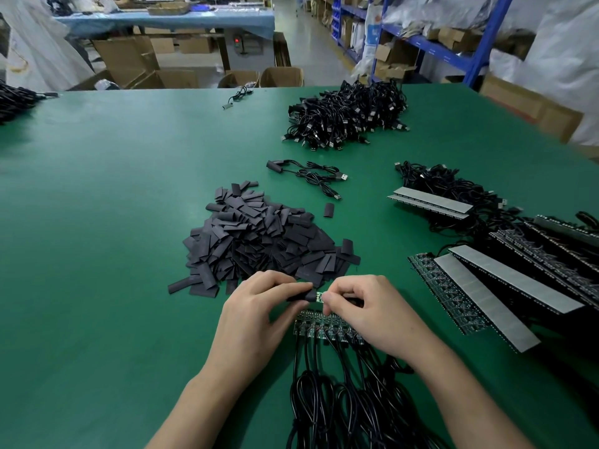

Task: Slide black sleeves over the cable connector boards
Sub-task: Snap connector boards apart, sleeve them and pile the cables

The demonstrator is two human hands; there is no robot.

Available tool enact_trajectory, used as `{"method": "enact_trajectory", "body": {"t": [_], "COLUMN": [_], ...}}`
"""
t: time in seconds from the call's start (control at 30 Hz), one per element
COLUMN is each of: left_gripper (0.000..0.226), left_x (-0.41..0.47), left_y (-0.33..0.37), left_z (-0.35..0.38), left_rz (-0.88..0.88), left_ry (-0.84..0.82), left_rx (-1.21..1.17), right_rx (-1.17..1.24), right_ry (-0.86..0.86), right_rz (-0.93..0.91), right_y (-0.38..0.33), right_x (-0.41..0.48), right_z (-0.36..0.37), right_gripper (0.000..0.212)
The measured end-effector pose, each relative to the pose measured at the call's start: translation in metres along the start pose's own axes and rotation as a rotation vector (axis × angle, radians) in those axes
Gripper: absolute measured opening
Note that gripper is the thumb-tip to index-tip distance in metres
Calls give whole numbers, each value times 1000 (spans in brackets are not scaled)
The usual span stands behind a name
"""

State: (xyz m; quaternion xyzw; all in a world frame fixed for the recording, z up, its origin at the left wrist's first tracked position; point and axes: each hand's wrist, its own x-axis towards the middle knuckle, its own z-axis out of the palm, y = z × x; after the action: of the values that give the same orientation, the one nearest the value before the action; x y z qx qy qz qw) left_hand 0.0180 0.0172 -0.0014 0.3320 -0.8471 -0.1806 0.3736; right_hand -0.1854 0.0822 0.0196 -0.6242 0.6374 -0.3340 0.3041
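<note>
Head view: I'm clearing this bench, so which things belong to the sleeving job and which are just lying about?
In the job: black sleeve in left hand, connector board in right hand, sleeve pile, row of cabled boards.
Lying about: cardboard boxes, blue shelving, lone cable at far edge.

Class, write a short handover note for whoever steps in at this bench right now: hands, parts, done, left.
Left hand pinches a black sleeve; right hand pinches a connector board, its green end bare between them.
Sleeve pile lies just beyond the hands; a row of unsleeved boards lies under them.
Done: at least one sleeved cable past the pile.
Left: push this sleeve home, then do the row.
</note>
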Motion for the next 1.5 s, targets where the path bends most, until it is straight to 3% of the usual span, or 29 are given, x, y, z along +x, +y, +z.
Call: {"method": "enact_trajectory", "body": {"t": [0.23, 0.43, 0.6, 1.5], "left_gripper": [24, 22, 22, 21], "left_x": [0, 1, 1, 1], "left_y": [0, 0, 0, 2], "left_z": [1, -1, -1, 5], "left_rz": [15, -23, -22, 120], "left_ry": [-26, -3, 7, 44], "left_rx": [20, 10, 8, 77], "right_rx": [-6, -15, 1, 49], "right_ry": [14, 84, 48, 34], "right_rz": [-8, -22, 22, 60], "right_y": [-4, 3, 5, -2], "right_x": [-1, -1, 0, 2], "right_z": [2, -9, -13, 2], "right_gripper": [34, 19, 27, 20]}}
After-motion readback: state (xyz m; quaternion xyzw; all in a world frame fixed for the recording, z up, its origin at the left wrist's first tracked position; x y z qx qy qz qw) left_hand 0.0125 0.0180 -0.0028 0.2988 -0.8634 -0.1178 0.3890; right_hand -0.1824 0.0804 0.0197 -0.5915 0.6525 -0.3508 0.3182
